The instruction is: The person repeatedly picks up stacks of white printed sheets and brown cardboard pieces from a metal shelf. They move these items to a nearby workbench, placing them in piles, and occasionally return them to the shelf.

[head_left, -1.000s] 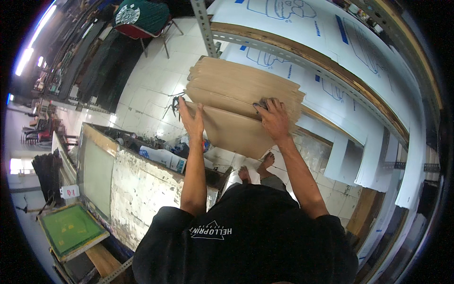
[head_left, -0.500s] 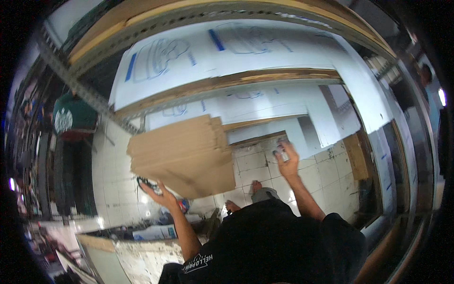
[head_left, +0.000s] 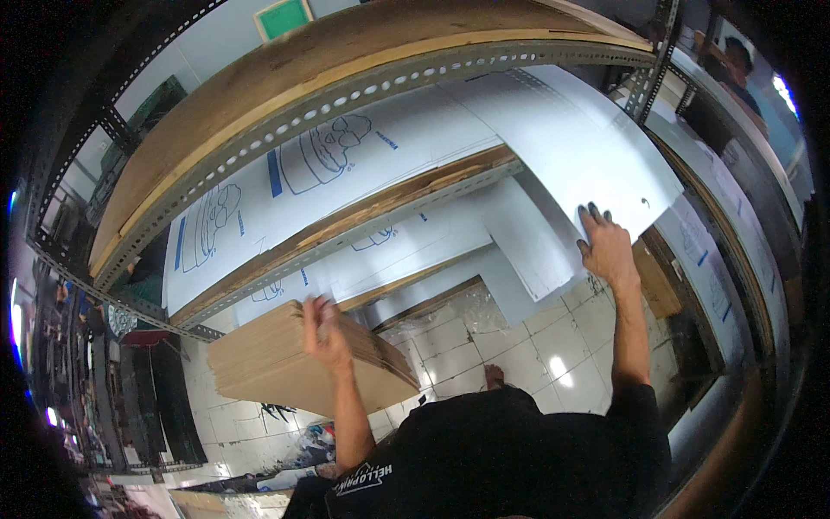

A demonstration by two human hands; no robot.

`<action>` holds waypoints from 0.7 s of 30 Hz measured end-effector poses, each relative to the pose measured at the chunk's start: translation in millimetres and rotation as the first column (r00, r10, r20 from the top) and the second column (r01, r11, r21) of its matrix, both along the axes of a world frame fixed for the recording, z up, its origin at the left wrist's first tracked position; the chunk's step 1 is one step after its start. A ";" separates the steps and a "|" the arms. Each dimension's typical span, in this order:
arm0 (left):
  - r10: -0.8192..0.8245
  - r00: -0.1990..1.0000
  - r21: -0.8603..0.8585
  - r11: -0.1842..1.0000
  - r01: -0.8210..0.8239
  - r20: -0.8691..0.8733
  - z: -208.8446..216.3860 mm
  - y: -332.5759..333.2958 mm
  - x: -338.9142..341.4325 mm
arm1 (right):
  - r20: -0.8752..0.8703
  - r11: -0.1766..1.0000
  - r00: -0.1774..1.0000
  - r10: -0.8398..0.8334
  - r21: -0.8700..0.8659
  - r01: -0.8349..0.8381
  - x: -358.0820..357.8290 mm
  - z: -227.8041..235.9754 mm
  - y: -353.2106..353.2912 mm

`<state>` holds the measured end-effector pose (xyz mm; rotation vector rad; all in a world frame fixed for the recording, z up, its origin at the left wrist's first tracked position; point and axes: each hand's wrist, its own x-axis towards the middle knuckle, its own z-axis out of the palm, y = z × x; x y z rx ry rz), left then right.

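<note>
Right hand [head_left: 612, 253] moving from cardboard stack [head_left: 259, 356] to white sheet [head_left: 592, 156], grip unclear, left hand [head_left: 328, 343] blurring, loosely open

From the wearer's head, the left camera of a side-by-side fisheye pair is looking steeply down and forward over a black short-sleeved shirt [head_left: 519, 450] that is filling the lower edge. It is facing a brown wooden-board shelf [head_left: 363, 48] edged in perforated grey metal, with a stack of flat brown cardboard [head_left: 268, 363] sitting near, lower left, and the white-tiled floor [head_left: 536, 346] lying farther below. Straight edges are bending toward the dark rim.
</note>
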<state>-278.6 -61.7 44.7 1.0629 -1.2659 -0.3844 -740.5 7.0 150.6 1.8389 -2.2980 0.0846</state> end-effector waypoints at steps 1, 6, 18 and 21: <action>-0.074 0.997 0.022 0.997 0.075 -0.019 11.3 -8.4 -38.7 | -0.029 0.999 0.999 0.026 0.027 -0.025 -1.4 4.4 -0.1; -0.526 0.829 0.233 0.796 0.559 -0.190 51.4 -43.7 -196.0 | -0.164 0.967 0.955 0.248 -0.012 -0.254 -10.9 30.4 14.7; -0.412 0.859 0.576 0.639 0.510 -0.303 99.3 -97.9 -373.9 | 0.343 0.991 0.930 0.129 -0.014 -0.132 -25.5 81.1 27.0; -0.541 0.841 0.662 0.642 0.387 0.033 98.4 -109.5 -367.5 | 0.318 0.977 0.942 0.108 -0.211 -0.041 -22.7 89.3 38.6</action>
